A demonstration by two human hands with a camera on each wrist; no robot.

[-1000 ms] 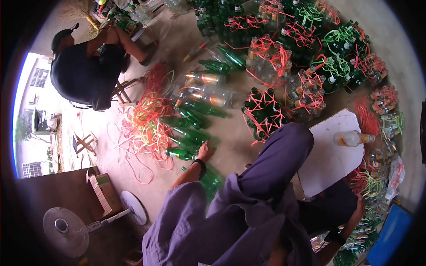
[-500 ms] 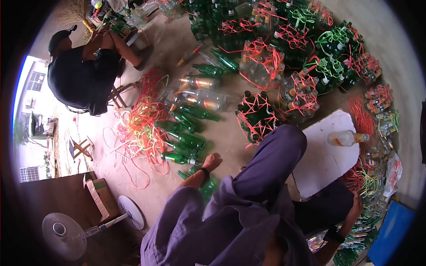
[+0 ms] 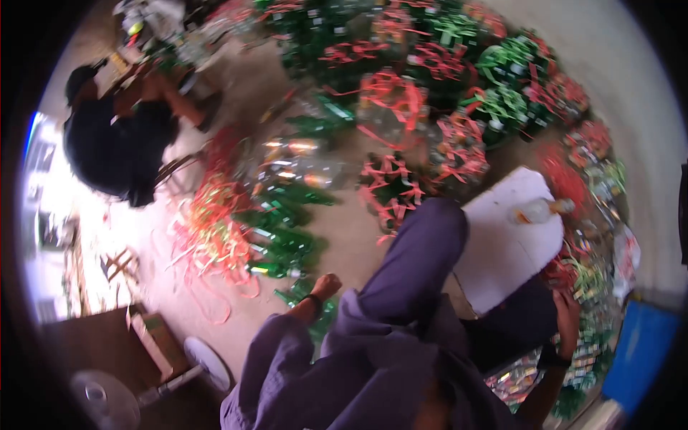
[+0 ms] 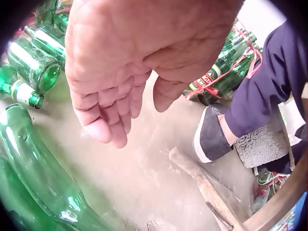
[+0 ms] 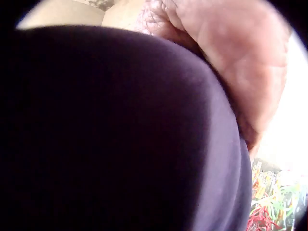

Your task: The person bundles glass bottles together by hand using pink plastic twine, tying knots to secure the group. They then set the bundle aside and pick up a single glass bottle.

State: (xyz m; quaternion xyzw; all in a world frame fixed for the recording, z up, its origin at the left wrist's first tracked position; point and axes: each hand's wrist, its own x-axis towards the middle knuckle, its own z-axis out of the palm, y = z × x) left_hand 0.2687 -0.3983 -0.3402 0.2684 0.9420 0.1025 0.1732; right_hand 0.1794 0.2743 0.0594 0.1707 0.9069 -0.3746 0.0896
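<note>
My left hand point(image 3: 327, 287) hangs over the floor beside the lying green bottles point(image 3: 287, 247), holding nothing. In the left wrist view the left hand point(image 4: 125, 72) has its fingers loosely bent, and a green bottle point(image 4: 43, 168) lies below it to the left. My right hand point(image 3: 566, 315) rests on the dark trouser leg at the knee. The right wrist view shows the right hand point(image 5: 240, 57) against the dark cloth point(image 5: 120, 120), its fingertips hidden. A clear bottle point(image 3: 534, 211) lies on the white board point(image 3: 502, 251) between the legs and the tied bundles.
Bundles of bottles tied with red and green strips point(image 3: 390, 107) stand ahead and right. Tangled strips point(image 3: 215, 222) lie left of the loose bottles. Another person point(image 3: 115, 143) sits at the upper left. A fan point(image 3: 106, 401) and a carton point(image 3: 154, 340) are lower left.
My left hand has come away from the green bottles, back toward my body. The right hand stays at the knee. The head view has shifted and is blurred.
</note>
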